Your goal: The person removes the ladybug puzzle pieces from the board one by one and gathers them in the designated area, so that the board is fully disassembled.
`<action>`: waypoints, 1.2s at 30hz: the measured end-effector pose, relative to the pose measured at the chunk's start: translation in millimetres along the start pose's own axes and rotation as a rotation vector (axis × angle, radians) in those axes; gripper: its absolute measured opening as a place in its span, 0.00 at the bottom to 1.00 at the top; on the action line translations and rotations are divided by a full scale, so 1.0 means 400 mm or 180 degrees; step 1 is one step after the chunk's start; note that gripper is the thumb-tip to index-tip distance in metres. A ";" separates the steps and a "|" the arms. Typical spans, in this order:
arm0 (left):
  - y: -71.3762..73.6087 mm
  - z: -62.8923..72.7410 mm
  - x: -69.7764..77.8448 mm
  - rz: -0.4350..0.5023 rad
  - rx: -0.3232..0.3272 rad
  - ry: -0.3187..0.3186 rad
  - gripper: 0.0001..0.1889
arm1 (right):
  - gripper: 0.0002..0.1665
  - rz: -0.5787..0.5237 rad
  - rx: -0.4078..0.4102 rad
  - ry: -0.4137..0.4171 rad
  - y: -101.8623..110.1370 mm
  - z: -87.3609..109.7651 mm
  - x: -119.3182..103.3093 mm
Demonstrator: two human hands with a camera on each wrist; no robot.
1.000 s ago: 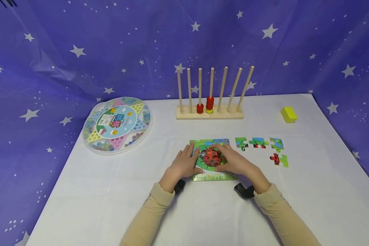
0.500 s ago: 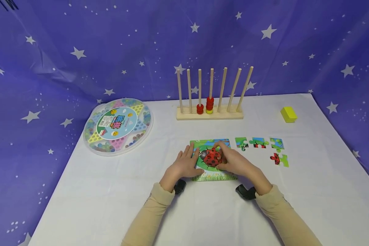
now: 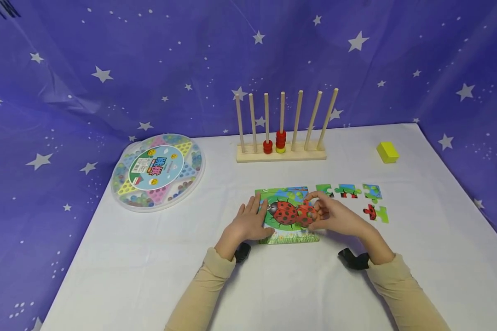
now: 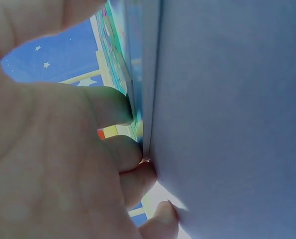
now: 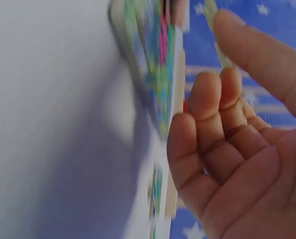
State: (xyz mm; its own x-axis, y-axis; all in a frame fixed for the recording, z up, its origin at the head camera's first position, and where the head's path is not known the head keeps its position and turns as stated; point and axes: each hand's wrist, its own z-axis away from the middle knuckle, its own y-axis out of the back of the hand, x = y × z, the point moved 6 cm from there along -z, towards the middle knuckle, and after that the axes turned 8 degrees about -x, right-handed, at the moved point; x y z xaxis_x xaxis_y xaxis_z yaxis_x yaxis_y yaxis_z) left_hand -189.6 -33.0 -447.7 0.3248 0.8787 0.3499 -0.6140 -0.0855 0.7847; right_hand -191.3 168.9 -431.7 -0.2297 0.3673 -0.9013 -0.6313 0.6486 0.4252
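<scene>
A ladybug puzzle board [image 3: 287, 238] lies flat on the white table. My left hand [image 3: 248, 223] rests on its left edge with fingers spread and straight. Over the board's right side, my right hand [image 3: 340, 218] pinches a puzzle piece [image 3: 305, 216] with red, black-spotted print between thumb and fingers. In the right wrist view that puzzle piece [image 5: 222, 50] appears edge-on, raised off the board. The ladybug picture [image 3: 283, 213] shows on the board to the left of the piece.
Several loose puzzle pieces lie right of the board, including one with red and green print [image 3: 382, 214]. Behind stands a wooden peg rack [image 3: 281, 156] with red and yellow beads. A round marble-game box [image 3: 157, 170] lies at left, a yellow block [image 3: 387, 152] at far right.
My right hand has moved right and lifted a puzzle piece from the board, uncovering more of the ladybug picture. My left hand has stayed in place.
</scene>
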 end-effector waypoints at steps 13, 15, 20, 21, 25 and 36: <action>0.008 0.000 0.003 0.0092 0.0031 -0.0065 0.44 | 0.33 -0.0116 0.0378 -0.0607 0.160 0.169 0.111; 0.006 -0.001 0.002 0.0082 0.0018 -0.0068 0.44 | 0.31 -0.0061 0.0408 -0.0703 0.169 0.181 0.124; 0.004 0.000 0.000 0.0077 -0.0017 -0.0035 0.44 | 0.29 0.0127 0.0444 -0.0831 0.178 0.195 0.136; 0.005 0.001 0.000 0.0090 -0.0018 -0.0034 0.44 | 0.29 0.0177 0.0447 -0.0846 0.178 0.196 0.136; 0.008 0.004 0.000 0.0115 0.0000 -0.0054 0.44 | 0.28 0.0293 0.0472 -0.0893 0.181 0.197 0.135; 0.002 -0.004 -0.006 0.0061 -0.0010 -0.0055 0.44 | 0.25 0.0514 0.0687 -0.0868 0.183 0.189 0.112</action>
State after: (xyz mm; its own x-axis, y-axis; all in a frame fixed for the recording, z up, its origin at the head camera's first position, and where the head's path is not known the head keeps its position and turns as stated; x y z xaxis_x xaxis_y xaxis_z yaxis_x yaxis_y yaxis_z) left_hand -191.9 -34.4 -448.7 0.3253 0.8686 0.3737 -0.6225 -0.1007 0.7761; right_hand -191.8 283.2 -434.5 -0.0896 0.6212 -0.7785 -0.4258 0.6827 0.5938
